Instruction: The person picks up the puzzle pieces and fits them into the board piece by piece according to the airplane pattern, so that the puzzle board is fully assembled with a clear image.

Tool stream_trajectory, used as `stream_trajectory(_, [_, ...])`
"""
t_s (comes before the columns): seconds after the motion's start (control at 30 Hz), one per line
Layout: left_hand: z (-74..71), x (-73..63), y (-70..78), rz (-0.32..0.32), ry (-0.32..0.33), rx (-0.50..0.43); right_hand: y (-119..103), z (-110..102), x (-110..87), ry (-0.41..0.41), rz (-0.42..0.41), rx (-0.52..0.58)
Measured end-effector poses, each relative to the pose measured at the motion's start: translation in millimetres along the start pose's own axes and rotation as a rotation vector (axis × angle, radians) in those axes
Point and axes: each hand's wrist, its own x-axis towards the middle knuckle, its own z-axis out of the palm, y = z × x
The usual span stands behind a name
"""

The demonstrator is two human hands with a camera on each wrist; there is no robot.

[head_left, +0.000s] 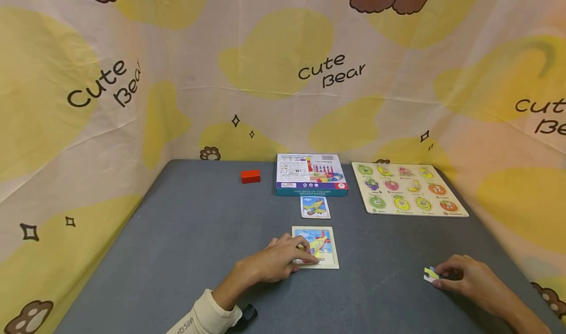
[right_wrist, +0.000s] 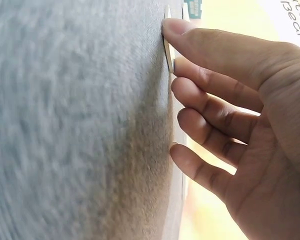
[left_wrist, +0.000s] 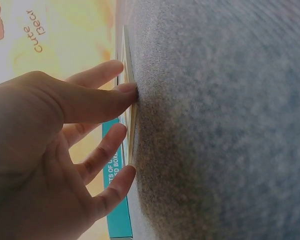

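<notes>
A small wooden jigsaw puzzle [head_left: 330, 261] with a yellow airplane on a blue sky lies in its pale frame at mid-table. My left hand [head_left: 278, 258] rests over its left side, fingers spread and thumb at the near part, covering some of the picture. The left wrist view shows the thumb [left_wrist: 102, 102] and fingertips along the board's edge. Out to the right, my right hand [head_left: 470, 277] pinches a puzzle piece [head_left: 430, 274] between thumb and index finger, close over the table. In the right wrist view the piece [right_wrist: 167, 50] appears edge-on, the other fingers loosely bent.
Behind the puzzle lies an airplane picture card [head_left: 315, 208], then a toy box [head_left: 311, 192]. A red block [head_left: 250, 177] sits to the box's left. A fruit peg board [head_left: 415, 211] lies at the back right. Printed cloth walls [head_left: 274, 113] border the grey table [head_left: 177, 236].
</notes>
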Motion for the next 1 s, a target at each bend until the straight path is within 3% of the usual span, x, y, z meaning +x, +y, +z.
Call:
stream_trajectory(0.17, [1.0, 0.3, -2.1, 0.020, 0.010, 0.011, -8, 7, 3.6, 0.034, -0.041, 0.024])
stream_trajectory(0.43, [1.6, 1.2, -1.5, -0.020, -0.004, 0.008, -35, 16, 20.8, 0.063, -0.152, 0.080])
stream_trajectory(0.73, [1.3, 1.3, -1.6, -0.026, -0.003, -0.010, -80, 22, 52.3, -0.015, -0.212, 0.108])
stream_trajectory(1.0, [2.3, 1.8, -2.8, -0.021, 0.006, -0.004, -117, 34, 77.3, -0.057, -0.335, 0.117])
